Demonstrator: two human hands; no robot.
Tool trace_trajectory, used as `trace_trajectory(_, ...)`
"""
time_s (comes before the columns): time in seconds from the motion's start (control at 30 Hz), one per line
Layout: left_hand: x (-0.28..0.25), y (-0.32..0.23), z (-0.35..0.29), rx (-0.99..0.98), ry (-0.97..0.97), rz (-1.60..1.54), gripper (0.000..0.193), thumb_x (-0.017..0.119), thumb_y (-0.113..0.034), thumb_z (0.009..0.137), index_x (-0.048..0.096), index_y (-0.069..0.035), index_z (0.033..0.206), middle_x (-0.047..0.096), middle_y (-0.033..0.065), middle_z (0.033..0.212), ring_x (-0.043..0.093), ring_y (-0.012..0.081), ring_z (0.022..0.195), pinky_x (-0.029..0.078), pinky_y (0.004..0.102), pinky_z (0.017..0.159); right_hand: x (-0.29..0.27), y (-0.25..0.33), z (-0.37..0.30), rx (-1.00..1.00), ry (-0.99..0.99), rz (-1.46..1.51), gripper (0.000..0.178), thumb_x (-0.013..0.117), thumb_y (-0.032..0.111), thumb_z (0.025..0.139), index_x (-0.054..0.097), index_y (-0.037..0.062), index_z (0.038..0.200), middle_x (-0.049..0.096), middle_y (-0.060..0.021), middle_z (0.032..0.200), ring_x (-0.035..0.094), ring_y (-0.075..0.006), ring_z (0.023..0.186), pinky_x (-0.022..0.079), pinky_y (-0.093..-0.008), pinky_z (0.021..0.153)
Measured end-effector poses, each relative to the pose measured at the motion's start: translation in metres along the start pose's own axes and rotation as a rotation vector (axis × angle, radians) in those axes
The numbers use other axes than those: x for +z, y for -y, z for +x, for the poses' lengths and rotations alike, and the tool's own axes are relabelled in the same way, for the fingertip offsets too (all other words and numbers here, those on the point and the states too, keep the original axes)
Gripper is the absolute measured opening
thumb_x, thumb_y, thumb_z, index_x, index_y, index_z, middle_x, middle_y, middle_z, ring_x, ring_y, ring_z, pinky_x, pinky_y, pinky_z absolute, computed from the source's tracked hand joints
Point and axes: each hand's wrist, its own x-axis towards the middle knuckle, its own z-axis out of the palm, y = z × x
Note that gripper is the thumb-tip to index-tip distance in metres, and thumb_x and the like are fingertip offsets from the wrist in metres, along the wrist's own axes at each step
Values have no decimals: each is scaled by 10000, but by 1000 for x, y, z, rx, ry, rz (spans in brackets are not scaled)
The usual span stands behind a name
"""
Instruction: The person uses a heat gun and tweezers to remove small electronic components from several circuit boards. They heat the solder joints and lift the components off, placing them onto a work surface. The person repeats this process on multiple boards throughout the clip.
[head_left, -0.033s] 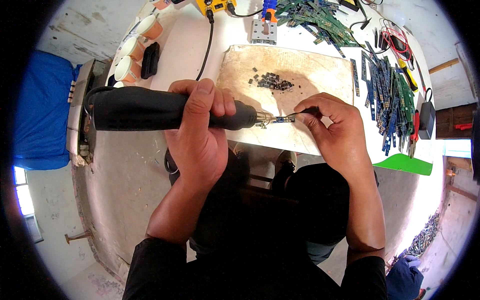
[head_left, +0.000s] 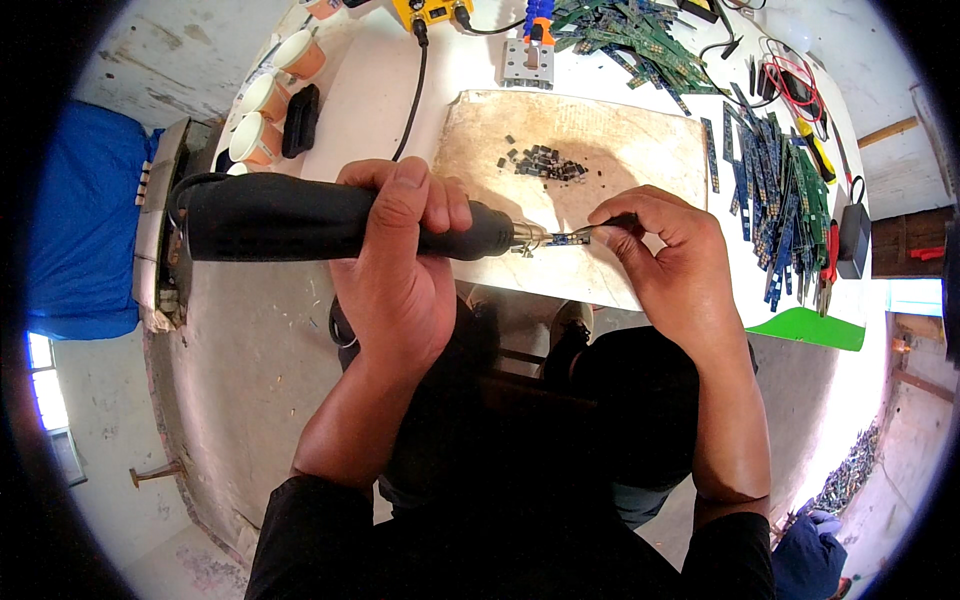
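Note:
My left hand (head_left: pixel 400 235) is wrapped round the black body of a hot air gun (head_left: pixel 290 218), which lies level with its metal nozzle (head_left: pixel 528 236) pointing right. Right at the nozzle's tip is a short, narrow circuit board strip (head_left: pixel 570 239). My right hand (head_left: pixel 665 255) pinches the strip's right end between thumb and forefinger; a thin dark edge shows between the fingers, too small to name. Beyond the nozzle, a small heap of black chips (head_left: pixel 548 163) lies on a stained, pale board (head_left: pixel 480 125).
Many circuit board strips are piled at the right (head_left: pixel 790 200) and far side (head_left: pixel 650 45). Pliers (head_left: pixel 828 265) and a screwdriver (head_left: pixel 815 150) lie at the right edge. Paper cups (head_left: pixel 256 140) line the left edge. A black cable (head_left: pixel 412 95) runs from a yellow device (head_left: pixel 432 12).

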Motion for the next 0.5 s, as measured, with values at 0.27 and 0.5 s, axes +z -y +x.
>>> trace_trajectory(0.27, 0, -1, -1, -19, -11, 80, 92, 577, -159, 1020, 509, -101, 995, 445, -3, 778, 477, 150, 756, 438, 429, 967, 1, -1, 1, -21, -4, -2, 138, 722, -45, 856, 697, -3, 985, 688, -144, 871, 679, -247, 761, 518, -330, 696)
trace_trajectory(0.5, 1, -2, -1, -21, -7, 79, 101, 574, -162, 1022, 499, -105, 985, 445, -2, 782, 478, 149, 760, 433, 430, 972, 0, -1, 1, -34, -7, -15, 131, 723, -39, 857, 700, -4, 981, 691, -144, 873, 678, -254, 760, 517, -330, 695)
